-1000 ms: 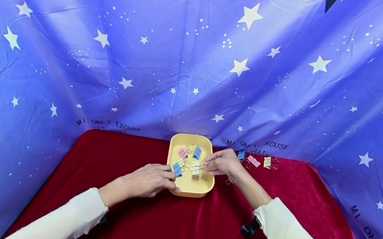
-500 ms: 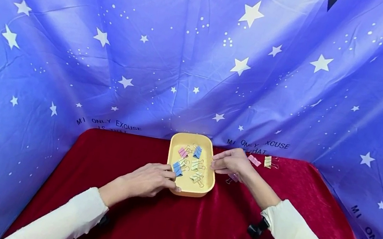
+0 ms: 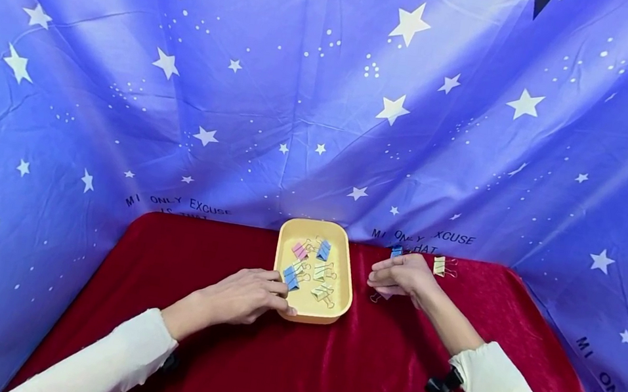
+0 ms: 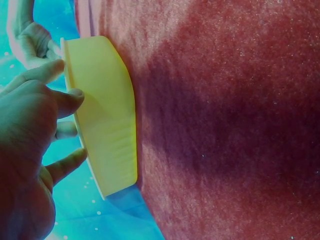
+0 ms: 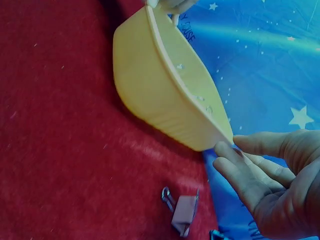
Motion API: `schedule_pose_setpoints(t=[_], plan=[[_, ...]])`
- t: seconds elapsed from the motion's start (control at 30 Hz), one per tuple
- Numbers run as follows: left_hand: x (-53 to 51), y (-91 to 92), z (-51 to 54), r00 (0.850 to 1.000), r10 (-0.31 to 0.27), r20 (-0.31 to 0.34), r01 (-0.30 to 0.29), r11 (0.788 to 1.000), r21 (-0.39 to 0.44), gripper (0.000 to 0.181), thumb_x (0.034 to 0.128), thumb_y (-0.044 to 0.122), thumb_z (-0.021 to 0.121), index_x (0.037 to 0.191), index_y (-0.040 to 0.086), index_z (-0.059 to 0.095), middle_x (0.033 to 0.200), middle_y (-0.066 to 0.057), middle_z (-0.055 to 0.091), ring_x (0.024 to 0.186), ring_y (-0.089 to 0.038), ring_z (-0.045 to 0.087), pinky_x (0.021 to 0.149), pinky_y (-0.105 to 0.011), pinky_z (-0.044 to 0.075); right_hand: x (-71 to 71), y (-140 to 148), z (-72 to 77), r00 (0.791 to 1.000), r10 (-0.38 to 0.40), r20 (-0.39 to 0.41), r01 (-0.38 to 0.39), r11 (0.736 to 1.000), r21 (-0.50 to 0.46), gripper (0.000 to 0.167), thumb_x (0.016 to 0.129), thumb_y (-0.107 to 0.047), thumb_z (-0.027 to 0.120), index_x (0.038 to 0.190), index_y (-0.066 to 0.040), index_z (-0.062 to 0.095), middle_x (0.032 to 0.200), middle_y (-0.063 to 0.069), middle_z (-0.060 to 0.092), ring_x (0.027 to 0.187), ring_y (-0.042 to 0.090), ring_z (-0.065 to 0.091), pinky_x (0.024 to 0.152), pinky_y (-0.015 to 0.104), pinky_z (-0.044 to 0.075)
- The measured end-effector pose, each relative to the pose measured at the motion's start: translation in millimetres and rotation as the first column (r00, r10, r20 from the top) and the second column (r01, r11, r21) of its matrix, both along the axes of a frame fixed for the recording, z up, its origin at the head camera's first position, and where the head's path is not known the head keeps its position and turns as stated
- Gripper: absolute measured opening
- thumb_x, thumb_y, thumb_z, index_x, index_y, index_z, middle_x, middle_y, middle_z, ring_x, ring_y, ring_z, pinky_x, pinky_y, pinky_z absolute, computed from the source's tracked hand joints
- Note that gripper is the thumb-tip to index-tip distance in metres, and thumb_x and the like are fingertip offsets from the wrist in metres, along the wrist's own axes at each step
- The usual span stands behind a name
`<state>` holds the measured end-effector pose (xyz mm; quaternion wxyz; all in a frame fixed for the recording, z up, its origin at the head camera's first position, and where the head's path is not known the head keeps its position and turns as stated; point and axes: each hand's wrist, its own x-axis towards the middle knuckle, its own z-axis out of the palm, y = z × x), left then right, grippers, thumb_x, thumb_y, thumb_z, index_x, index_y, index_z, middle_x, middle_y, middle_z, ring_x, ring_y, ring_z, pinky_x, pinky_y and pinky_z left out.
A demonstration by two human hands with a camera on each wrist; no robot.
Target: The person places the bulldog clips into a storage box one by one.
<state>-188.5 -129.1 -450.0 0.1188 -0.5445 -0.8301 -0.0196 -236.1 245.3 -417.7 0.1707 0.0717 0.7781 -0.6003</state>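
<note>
A yellow plastic tray [image 3: 308, 309] stands on the red cloth and holds several binder clips: a pink binder clip [image 3: 300, 250], a blue binder clip [image 3: 323, 250], another blue binder clip [image 3: 291, 278] and pale yellow ones such as the yellow binder clip [image 3: 322, 293]. My left hand [image 3: 247, 294] grips the tray's left rim, fingertips on both sides of it. Right of the tray, my right hand [image 3: 406, 278] hovers with nothing between its fingers. Partly hidden under it lies a pinkish binder clip [image 5: 185, 210], apart from the fingers in the right wrist view.
Beyond my right hand, a blue binder clip [image 3: 397, 251] and a yellow binder clip [image 3: 439, 265] lie near the table's back edge. The red cloth [image 3: 290, 378] covers the table. A blue star-printed curtain [image 3: 255, 102] rises behind and at both sides.
A pale yellow binder clip left my right hand and now lies in the tray. That hand moved right, away from the tray, now covering a pink clip. The left hand stayed put.
</note>
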Motion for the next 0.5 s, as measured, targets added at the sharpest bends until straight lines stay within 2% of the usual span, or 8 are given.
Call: schedule_pose_setpoints(t=[0.13, 0.3, 0.5], plan=[[0.0, -0.2, 0.4, 1.000, -0.010, -0.003, 0.010, 1.000, 0.008, 0.037, 0.1025, 0.008, 0.077, 0.125, 0.037, 0.084, 0.108, 0.014, 0.071, 0.110, -0.011, 0.064, 0.091, -0.027, 0.058, 2.7, 9, -7.9, 1.000, -0.005, -0.005, 0.005, 1.000, -0.003, 0.041, 0.097, 0.009, 0.077, 0.135, 0.020, 0.067, 0.092, 0.013, 0.087, 0.079, 0.014, 0.085, 0.075, 0.033, 0.070], [-0.5, -1.0, 0.0, 1.000, -0.017, -0.004, 0.017, 1.000, 0.022, 0.035, 0.1034, 0.009, 0.076, 0.123, 0.037, 0.084, 0.106, 0.013, 0.071, 0.107, -0.011, 0.064, 0.088, -0.027, 0.058, 5.0, 18, -16.7, 1.000, -0.024, -0.009, 0.024, 1.000, 0.001, 0.035, 0.097, 0.008, 0.076, 0.129, 0.020, 0.068, 0.097, 0.018, 0.087, 0.081, 0.015, 0.085, 0.074, 0.032, 0.070], [-0.9, -0.6, -0.8, 1.000, -0.018, -0.009, 0.019, 1.000, 0.024, 0.034, 0.1023, 0.009, 0.078, 0.122, 0.036, 0.084, 0.106, 0.014, 0.070, 0.107, -0.011, 0.064, 0.088, -0.027, 0.058, 7.8, 23, -27.4, 0.998, -0.006, -0.064, 0.012, 0.994, 0.107, 0.035, 0.096, 0.004, 0.077, 0.126, 0.022, 0.071, 0.105, 0.025, 0.085, 0.081, 0.015, 0.085, 0.075, 0.034, 0.070]])
